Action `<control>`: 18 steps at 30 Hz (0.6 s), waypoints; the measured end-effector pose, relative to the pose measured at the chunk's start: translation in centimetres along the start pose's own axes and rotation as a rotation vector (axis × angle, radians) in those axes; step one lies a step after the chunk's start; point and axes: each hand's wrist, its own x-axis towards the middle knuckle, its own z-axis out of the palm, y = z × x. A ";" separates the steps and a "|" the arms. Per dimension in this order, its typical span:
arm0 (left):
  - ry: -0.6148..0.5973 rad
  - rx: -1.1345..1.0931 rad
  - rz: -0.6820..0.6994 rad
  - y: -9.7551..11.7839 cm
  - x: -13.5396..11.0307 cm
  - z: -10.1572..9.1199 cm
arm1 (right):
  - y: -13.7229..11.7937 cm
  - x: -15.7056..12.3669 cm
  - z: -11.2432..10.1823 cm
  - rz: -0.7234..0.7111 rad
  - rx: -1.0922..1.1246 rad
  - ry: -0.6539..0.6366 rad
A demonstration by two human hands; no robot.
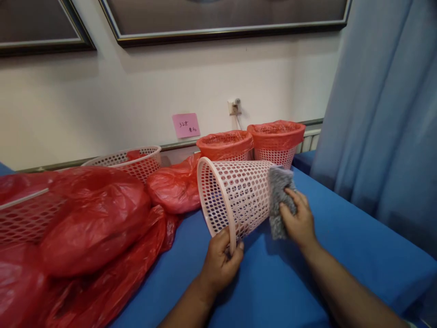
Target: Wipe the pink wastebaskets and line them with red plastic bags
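Note:
A pale pink perforated wastebasket is tipped on its side above the blue surface, its mouth facing left. My left hand grips the rim at its lower edge, thumb outside and fingers reaching inside. My right hand is closed on a grey fuzzy cleaning cloth, which lies against the base of the basket at its right end. The cloth covers most of that base.
Red plastic bags heap on the left, partly over another basket. Behind stand two red-lined baskets and an unlined one. A blue curtain hangs right of the blue-covered bed. A pink note is on the wall.

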 end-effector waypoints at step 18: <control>-0.297 0.123 -0.031 -1.0 0.8 1.0 | -3.5 -3.4 -0.6 -0.477 0.071 -0.197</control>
